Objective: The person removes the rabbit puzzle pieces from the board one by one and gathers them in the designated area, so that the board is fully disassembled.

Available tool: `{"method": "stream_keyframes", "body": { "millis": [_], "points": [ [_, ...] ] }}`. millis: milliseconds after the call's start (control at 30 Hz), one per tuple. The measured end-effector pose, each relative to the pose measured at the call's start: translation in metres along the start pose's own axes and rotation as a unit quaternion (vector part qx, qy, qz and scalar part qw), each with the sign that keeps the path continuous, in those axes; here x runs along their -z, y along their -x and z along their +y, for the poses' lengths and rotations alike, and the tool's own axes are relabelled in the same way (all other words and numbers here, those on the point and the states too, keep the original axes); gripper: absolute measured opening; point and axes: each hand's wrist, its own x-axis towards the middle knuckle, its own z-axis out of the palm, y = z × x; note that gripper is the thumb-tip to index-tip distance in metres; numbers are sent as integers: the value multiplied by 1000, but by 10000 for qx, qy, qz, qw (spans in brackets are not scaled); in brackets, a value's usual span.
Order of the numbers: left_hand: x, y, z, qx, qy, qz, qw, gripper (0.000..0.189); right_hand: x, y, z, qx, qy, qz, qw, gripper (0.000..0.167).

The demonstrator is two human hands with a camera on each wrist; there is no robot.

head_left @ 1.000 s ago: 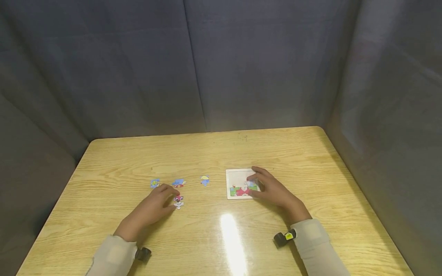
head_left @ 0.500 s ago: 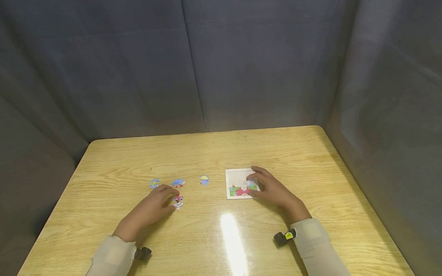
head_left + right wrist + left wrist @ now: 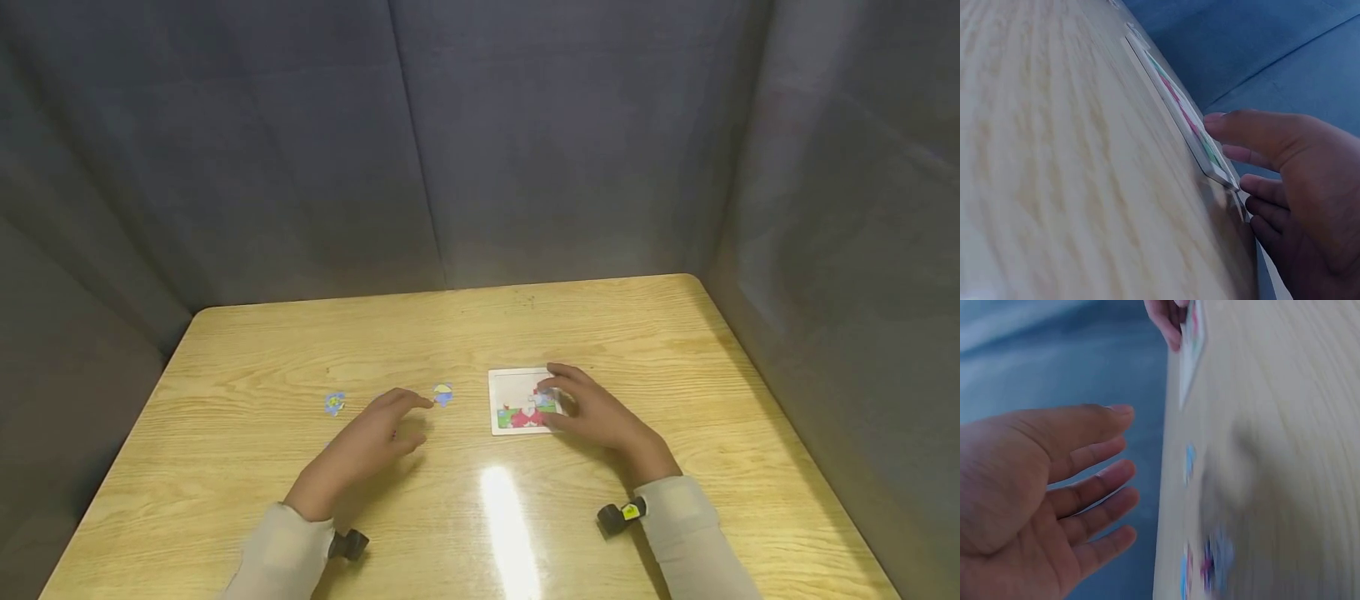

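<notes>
My left hand (image 3: pixel 371 442) hovers over the table with thumb and fingers spread apart, nothing between them. Just beyond its fingertips lies a blue puzzle piece with a yellow patch (image 3: pixel 443 394). Under this hand, hidden from the head view, a blurred pink-and-white puzzle piece (image 3: pixel 1216 559) shows in the left wrist view. My right hand (image 3: pixel 592 412) arches over the right side of a white-rimmed puzzle tray (image 3: pixel 492 404), thumb above the picture and fingers near the edge. Fitted green and red pieces (image 3: pixel 525 417) line the tray's lower part, with light blue above at the right.
Farther left lies a blue puzzle piece with a yellow shape (image 3: pixel 334 403). Dark grey curtains (image 3: pixel 480 150) stand behind and beside the wooden table (image 3: pixel 420 525). A bright glare streak crosses the table between the forearms.
My left hand has left the face piece and moved right, toward the blue piece with the yellow patch, covering the face piece from view. The right hand stays at the tray.
</notes>
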Motion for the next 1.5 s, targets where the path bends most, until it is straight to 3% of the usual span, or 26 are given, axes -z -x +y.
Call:
{"method": "stream_keyframes", "body": {
  "millis": [200, 367, 533, 733, 1000, 1367, 1500],
  "points": [
    [-19, -30, 29, -223, 207, -149, 9994, 43, 7, 5, 6, 55, 129, 4, 9999, 63],
    [-40, -58, 50, -410, 210, -428, 9980, 47, 7, 4, 9, 61, 101, -39, 9999, 67],
    [-58, -83, 62, -446, 42, -504, 9977, 51, 5, 3, 8, -4, 92, -18, 10000, 64],
    [-77, -104, 66, -489, -118, -468, 9976, 54, 6, 3, 6, 33, 248, 22, 9997, 62],
    [-96, -115, 67, -347, -351, -373, 9981, 55, 7, 4, 7, 96, 55, -27, 9999, 64],
    [-104, -121, 69, -225, -953, -15, 9952, 40, 7, 4, 8, 76, 118, -38, 9999, 65],
    [-104, -121, 71, -215, -931, 48, 9954, 38, 6, 3, 8, 36, 111, -25, 9999, 65]
  ]
}}
